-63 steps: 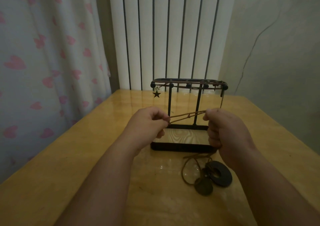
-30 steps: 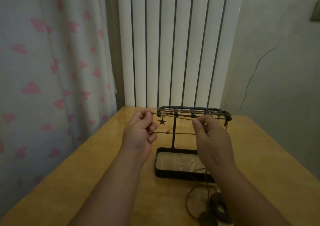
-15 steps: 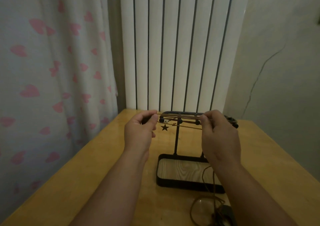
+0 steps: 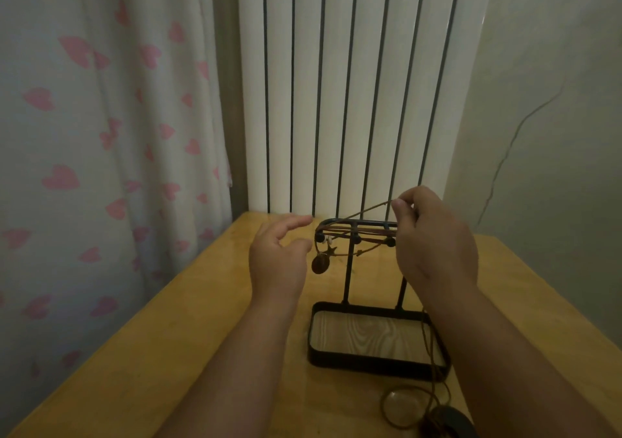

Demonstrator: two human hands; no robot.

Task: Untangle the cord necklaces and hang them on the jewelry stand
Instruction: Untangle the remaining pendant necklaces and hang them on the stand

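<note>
A black metal jewelry stand (image 4: 350,271) with a wood-grain tray base (image 4: 370,336) sits on the table. Brown cords run along its top bar (image 4: 356,224). A dark star charm (image 4: 331,251) and a round brown pendant (image 4: 319,264) hang at its left end. My right hand (image 4: 434,246) pinches a brown cord (image 4: 367,210) above the bar's right end; the cord slants down to the bar's left end. My left hand (image 4: 279,256) hovers open just left of the stand, holding nothing. More cord (image 4: 432,353) trails down to a dark ring pendant (image 4: 447,421) by the tray.
The yellow wooden table (image 4: 188,336) stands against a white ribbed radiator (image 4: 353,84). A curtain with pink hearts (image 4: 101,135) hangs at the left. A plain wall with a crack (image 4: 515,135) is on the right.
My left hand has let go of the cord and opened. The round brown pendant now hangs at the bar's left end. My right hand has lifted its cord end above the bar.
</note>
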